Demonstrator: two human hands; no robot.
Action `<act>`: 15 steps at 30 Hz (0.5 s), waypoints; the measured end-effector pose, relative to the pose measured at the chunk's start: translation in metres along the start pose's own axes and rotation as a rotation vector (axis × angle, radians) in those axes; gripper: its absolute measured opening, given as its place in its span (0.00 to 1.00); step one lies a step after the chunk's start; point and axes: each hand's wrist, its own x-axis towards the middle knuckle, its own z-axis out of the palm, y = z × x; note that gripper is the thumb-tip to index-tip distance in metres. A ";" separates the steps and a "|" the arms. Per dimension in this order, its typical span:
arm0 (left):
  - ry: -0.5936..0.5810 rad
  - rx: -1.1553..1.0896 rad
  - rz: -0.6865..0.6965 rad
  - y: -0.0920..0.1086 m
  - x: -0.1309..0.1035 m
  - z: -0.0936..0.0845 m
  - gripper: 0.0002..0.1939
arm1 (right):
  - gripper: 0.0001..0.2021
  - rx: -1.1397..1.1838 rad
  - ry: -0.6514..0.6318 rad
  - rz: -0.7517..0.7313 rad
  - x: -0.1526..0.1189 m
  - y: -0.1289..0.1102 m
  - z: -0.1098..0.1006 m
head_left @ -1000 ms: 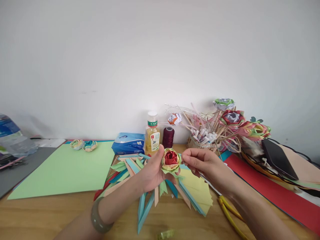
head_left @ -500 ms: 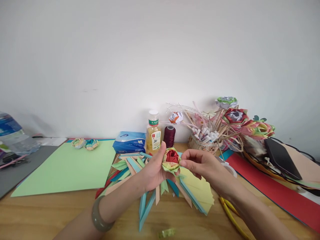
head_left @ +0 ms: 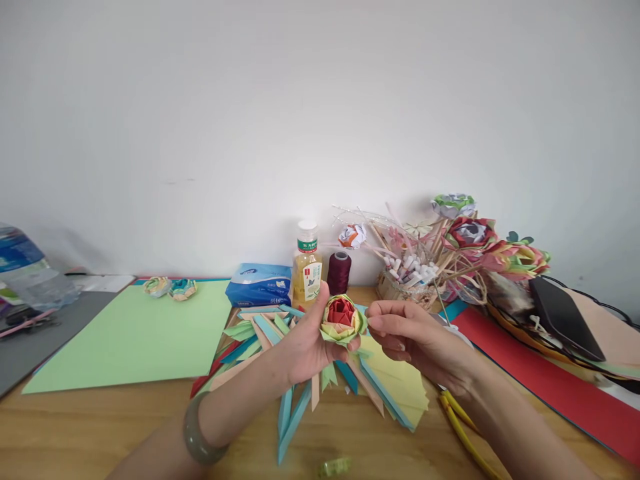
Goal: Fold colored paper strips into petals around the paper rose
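"Where's the paper flower (head_left: pixel 343 320)?"

"In the left hand (head_left: pixel 307 347), thread spool (head_left: pixel 339 272) at its twelve o'clock. The right hand (head_left: pixel 420 337) is narrowed at three o'clock; whether it's pinching paper, I can't tell."

"Risk?"

"A hard left-thumb (head_left: pixel 320 303) squeeze could crush the folded petals (head_left: pixel 341 335)."

Folded round paper flower (head_left: pixel 343 320): red centre, cream and pale-green outer petals. Flat rectangular paper sheet, 9 o'clock (head_left: pixel 145 337): plain light green. Cylindrical thread spool, 12 o'clock (head_left: pixel 339 272): dark maroon.
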 end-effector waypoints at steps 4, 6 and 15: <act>-0.026 0.041 -0.003 0.002 -0.002 0.003 0.35 | 0.17 -0.034 0.007 -0.046 0.000 0.001 -0.002; -0.050 0.063 0.002 0.002 -0.003 0.004 0.36 | 0.17 -0.076 0.017 -0.086 -0.001 0.001 -0.002; -0.183 0.065 -0.009 0.002 -0.003 -0.001 0.37 | 0.17 -0.237 0.133 -0.225 -0.008 -0.002 0.001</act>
